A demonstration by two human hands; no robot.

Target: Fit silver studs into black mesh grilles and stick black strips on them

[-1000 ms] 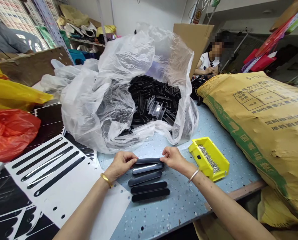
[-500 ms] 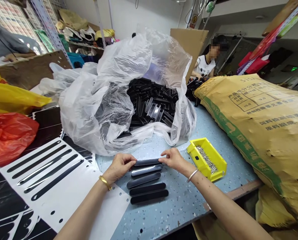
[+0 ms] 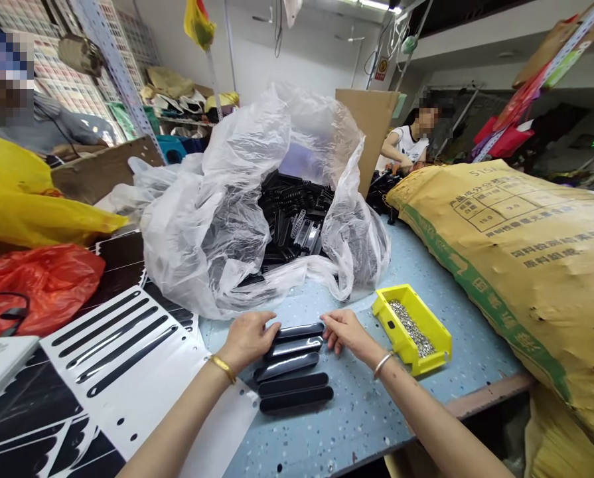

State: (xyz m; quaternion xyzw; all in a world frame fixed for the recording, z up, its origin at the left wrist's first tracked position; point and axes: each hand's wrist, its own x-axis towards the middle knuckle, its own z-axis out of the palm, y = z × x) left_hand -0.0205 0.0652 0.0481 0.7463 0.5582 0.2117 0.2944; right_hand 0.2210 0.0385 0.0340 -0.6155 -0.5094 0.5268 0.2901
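Several long black oval strips (image 3: 293, 372) lie side by side on the speckled blue table (image 3: 366, 405). My left hand (image 3: 249, 337) rests at the left end of the top strips (image 3: 299, 332), fingers curled and touching them. My right hand (image 3: 344, 332) lies at their right end, fingers stretched out and apart, tips against the top strip. Behind them stands a big clear plastic bag (image 3: 217, 212) full of black parts (image 3: 294, 216).
A yellow bin (image 3: 410, 326) of small metal pieces sits right of my right hand. White backing sheets (image 3: 127, 358) with strip cut-outs lie at left, beside red (image 3: 38, 282) and yellow (image 3: 32, 212) bags. A large tan sack (image 3: 520, 259) fills the right. Another person (image 3: 409, 143) sits behind.
Both hands were pinching the ends of the top strip; now the right fingers have loosened and spread, and the strip lies on the table. The view has tilted up.
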